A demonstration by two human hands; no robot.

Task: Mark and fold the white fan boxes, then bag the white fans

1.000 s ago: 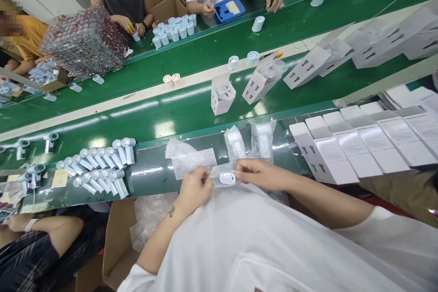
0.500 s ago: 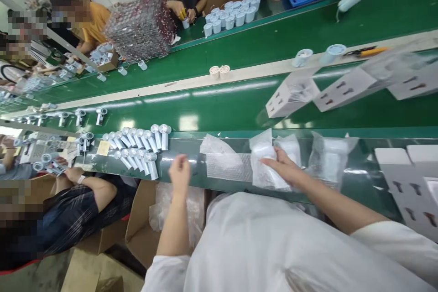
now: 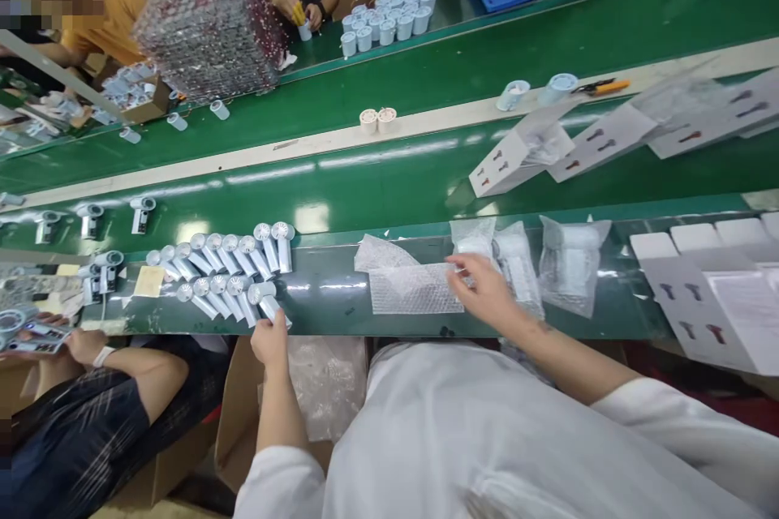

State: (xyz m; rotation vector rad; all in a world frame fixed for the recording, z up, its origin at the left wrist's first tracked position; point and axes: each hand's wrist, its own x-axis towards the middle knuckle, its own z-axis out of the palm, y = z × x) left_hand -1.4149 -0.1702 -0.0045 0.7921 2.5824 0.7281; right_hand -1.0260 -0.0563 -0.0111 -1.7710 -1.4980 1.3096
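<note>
My left hand is at the near edge of the dark ledge, its fingers closed on the end of the nearest small handheld fan in a row of several pale blue fans. My right hand rests on a flat bubble-wrap bag, fingers pinching its right edge. Beside that hand lie bagged fans in clear wrap and another.
White printed boxes lie at the right of the ledge, more boxes on the green belt. A cardboard box with plastic bags sits below. Another person's arm is at left; others work across the belt.
My left hand dropped left and down from above the ledge onto the nearest fan. My right hand left the bagged fan and shifted left onto the flat bubble bag.
</note>
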